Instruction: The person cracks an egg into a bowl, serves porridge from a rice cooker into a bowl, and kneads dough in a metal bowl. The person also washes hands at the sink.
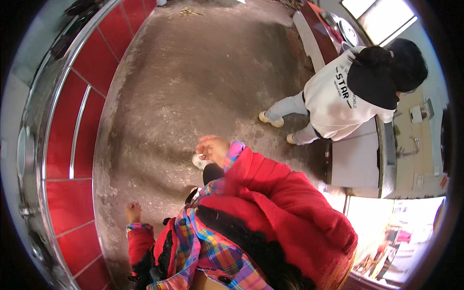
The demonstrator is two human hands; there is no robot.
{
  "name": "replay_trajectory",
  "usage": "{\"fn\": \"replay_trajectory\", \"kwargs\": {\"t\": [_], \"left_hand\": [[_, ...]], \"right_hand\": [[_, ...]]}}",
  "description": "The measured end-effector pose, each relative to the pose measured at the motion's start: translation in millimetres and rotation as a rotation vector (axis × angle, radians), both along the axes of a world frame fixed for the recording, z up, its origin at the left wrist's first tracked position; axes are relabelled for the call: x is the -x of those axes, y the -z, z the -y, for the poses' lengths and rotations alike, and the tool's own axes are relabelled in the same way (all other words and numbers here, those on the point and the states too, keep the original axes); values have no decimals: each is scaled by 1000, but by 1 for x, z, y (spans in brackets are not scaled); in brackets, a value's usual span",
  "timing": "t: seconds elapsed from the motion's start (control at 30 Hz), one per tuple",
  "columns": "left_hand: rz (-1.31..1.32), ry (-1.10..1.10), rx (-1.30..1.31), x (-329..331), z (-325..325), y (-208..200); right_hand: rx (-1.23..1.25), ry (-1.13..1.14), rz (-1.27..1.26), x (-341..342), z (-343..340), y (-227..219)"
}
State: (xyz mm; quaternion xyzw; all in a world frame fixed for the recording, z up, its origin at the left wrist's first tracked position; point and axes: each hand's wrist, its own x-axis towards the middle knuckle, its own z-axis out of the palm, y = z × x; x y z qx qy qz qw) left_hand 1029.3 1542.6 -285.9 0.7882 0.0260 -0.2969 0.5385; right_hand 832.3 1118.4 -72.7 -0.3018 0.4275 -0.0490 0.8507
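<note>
My right hand [214, 149] is held out in front of my body above the floor. Its fingers are loosely bent and apart, with nothing seen in them. My left hand [134, 212] hangs low at my left side, near the red-tiled counter front [72, 145]. It is small and a little blurred; its fingers look loosely apart, and no held thing shows. Both arms wear red sleeves with plaid cuffs. Just beyond my right hand, partly hidden by it, is my white shoe [199, 163].
A person [338, 92] in a white top stands at the right, back turned, beside a counter [356, 159] with a tap [411, 146]. Pots [348, 31] sit on a red-sided counter at the far right. A bright doorway [396, 232] opens at lower right. Brown floor [193, 72] stretches ahead.
</note>
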Motion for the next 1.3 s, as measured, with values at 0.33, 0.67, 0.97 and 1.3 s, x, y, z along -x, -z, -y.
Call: {"fn": "replay_trajectory", "kwargs": {"t": [0.33,0.67,0.97,1.3], "left_hand": [[477,431,-485,-164,119,-67],[-23,112,-232,-280,173,-88],[-126,102,-194,-543,50,-7],[-37,-455,72,-692,82,0]], "right_hand": [[-197,150,62,-105,76,25],[-140,264,54,-173,153,33],[-87,453,113,-250,160,44],[-9,582,116,-375,93,-6]]}}
